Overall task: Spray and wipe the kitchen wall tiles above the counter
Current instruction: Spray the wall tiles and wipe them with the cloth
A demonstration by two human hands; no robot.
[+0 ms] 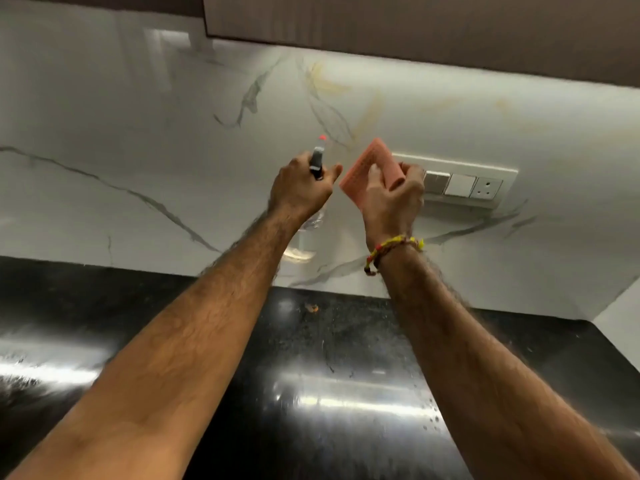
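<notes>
My left hand [300, 188] is raised in front of the white marble-look wall tiles [145, 140] and grips a clear spray bottle [317, 164] by its black-and-grey head; the red nozzle tip points at the wall and the clear body hangs below my palm. Close on its right, my right hand [391, 199] holds a folded pink cloth [363, 169] near the wall. Yellowish streaks [363, 109] mark the tiles just above both hands.
A white switch and socket plate [467, 183] is fixed to the wall right behind my right hand. A dark cabinet [415, 26] overhangs the tiles. Below lies a glossy black counter [329, 375] with water drops and a small orange scrap [312, 308].
</notes>
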